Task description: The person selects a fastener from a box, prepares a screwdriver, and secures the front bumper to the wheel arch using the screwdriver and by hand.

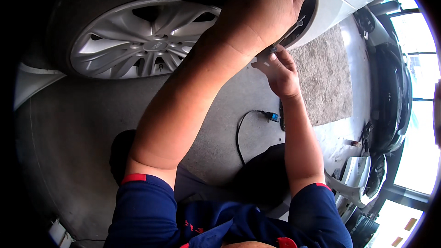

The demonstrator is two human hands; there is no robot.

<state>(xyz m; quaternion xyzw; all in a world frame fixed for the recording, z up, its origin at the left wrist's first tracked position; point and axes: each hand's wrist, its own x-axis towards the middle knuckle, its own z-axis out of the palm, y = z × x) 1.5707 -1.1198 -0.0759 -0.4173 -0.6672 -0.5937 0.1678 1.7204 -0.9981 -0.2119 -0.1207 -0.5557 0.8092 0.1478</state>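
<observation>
My left hand (275,11) reaches up to the dark inner edge of a white car body panel (333,7), beside the wheel arch. Its fingertips are mostly hidden at the top of the picture, so its grip does not show. Below it, my right hand (282,76) is closed in a pinch at the panel's lower edge. Something small and dark sits at those fingertips, too small to name. A thin light-coloured strip or wire (294,28) runs along the edge between both hands. Left of my left forearm is a silver alloy wheel (154,46) with a dark tyre (64,36).
On the grey floor (87,124) lies a black cable with a blue-lit end (274,117), near my right forearm. A rough grey-brown mat (324,80) stretches under the panel. Removed car parts line the right side, including a black bumper (390,96) and a white piece (351,186).
</observation>
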